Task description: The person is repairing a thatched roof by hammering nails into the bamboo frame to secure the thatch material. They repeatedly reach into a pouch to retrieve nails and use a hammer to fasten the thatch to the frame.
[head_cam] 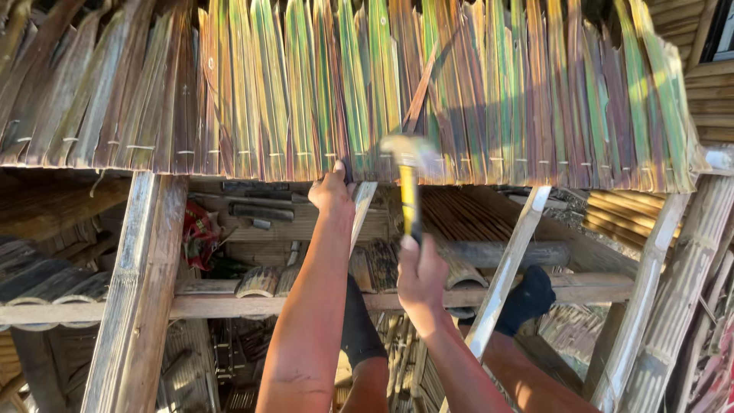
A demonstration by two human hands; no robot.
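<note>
Right hand fisted around yellow-handled hammer, head blurred at the lower edge of the leaf thatch panel; left hand pressed against that edge beside a slanted wooden rafter, fingers hidden

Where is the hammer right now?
In the head view, the hammer is near centre, raised in the right hand, its head against the lower edge of the leaf thatch, just right of the left hand.

Hammer right of left hand, below thatch panel.
</note>
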